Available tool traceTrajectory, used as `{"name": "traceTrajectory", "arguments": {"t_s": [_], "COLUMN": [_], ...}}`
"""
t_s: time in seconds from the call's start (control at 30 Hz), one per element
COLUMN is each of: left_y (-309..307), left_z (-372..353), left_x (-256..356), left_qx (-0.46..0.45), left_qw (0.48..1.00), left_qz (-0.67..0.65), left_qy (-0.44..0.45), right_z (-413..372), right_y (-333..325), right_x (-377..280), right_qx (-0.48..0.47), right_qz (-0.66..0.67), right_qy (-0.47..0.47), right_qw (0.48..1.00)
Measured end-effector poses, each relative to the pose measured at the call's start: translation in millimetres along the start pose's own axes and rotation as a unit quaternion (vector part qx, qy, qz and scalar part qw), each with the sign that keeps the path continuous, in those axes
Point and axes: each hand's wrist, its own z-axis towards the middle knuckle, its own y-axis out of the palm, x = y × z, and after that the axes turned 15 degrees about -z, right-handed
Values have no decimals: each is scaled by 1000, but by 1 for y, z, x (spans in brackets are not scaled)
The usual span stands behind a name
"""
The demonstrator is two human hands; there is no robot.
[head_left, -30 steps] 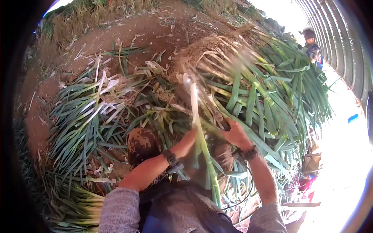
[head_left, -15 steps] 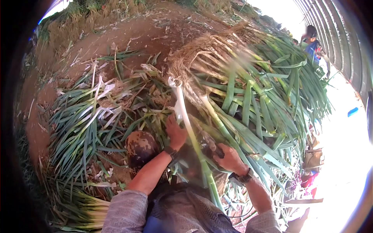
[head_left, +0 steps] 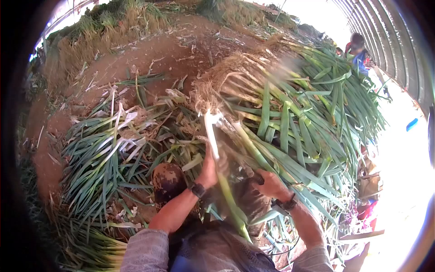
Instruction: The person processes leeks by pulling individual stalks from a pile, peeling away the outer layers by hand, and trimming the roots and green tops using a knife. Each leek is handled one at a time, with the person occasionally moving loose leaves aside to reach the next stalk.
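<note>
A large green onion with a bare white shank and hairy roots at the top slants down across my lap. My left hand is around its shank from the left, the fingers passing behind it and partly blurred. My right hand is closed on a dark tool whose greyish tip points left toward the stalk. Just beyond, unpeeled green onions lie in a big heap, roots facing away and leaves toward the right. White-stemmed green onions are spread on the ground at the left.
Stripped leaves and peel litter the ground between the piles. A bundle of green onions lies at lower left. Root-side-out stacks line the back. A thin dark cord hangs below my right wrist. Another person is at far right.
My left hand has gone from spread beside the stalk to around its shank. The white peel flap beside the shank no longer shows. My right hand keeps the tool at nearly the same place.
</note>
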Motion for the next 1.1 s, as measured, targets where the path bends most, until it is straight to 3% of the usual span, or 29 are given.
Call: {"name": "traceTrajectory", "arguments": {"t_s": [0.03,0.1,0.23,0.3,0.37,0.43,0.47,0.5,0.53,0.57,0.6,0.67,0.7,0.77,0.9,0.97,1.0,1.07,1.1], "left_y": [1,4,-7,-13,-20,-34,-32,-31,-31,-25,-19,-14,-17,-16,-7,-3,-1,9,15], "left_z": [-5,-16,-18,-13,-12,-16,-16,-17,-18,-19,-21,-24,-26,-26,-34,-28,-27,-36,-38], "left_x": [-3,-9,-18,-18,-18,-18,-16,-15,-12,-10,-9,-7,-9,-16,-19,-25,-27,-30,-28], "left_qx": [-3,-57,-103,-122,12,22,63,106,89,88,88,86,85,105,123,116,114,122,125], "left_qw": [1000,996,992,987,997,997,996,993,995,994,993,990,991,979,975,974,971,971,971], "left_qz": [3,-58,-54,-78,-60,-78,-55,-35,-35,-42,7,59,62,120,112,123,136,148,148], "left_qy": [1,-46,-47,-65,-36,-9,13,33,42,47,73,93,87,130,146,151,158,140,139], "right_z": [3,14,54,76,85,75,86,86,80,75,71,66,76,103,81,64,72,94,100], "right_y": [-2,-8,-36,-57,-107,-145,-138,-127,-114,-103,-94,-78,-81,-110,-137,-117,-122,-137,-155], "right_x": [-1,-3,-24,-36,-67,-98,-82,-77,-71,-67,-63,-57,-43,-19,-48,-75,-69,-46,-33], "right_qx": [23,12,-19,166,151,104,103,99,121,140,135,38,40,163,108,144,144,-12,35], "right_qz": [-45,-58,-113,5,307,380,229,226,95,-38,-43,-213,-211,-166,-211,-148,-148,-215,-267], "right_qy": [-49,-62,-63,-168,-16,47,14,9,-89,-186,-190,-218,-212,58,40,-239,-236,-123,-43], "right_qw": [997,996,991,972,939,918,968,969,984,972,972,952,953,971,971,949,950,969,962]}}
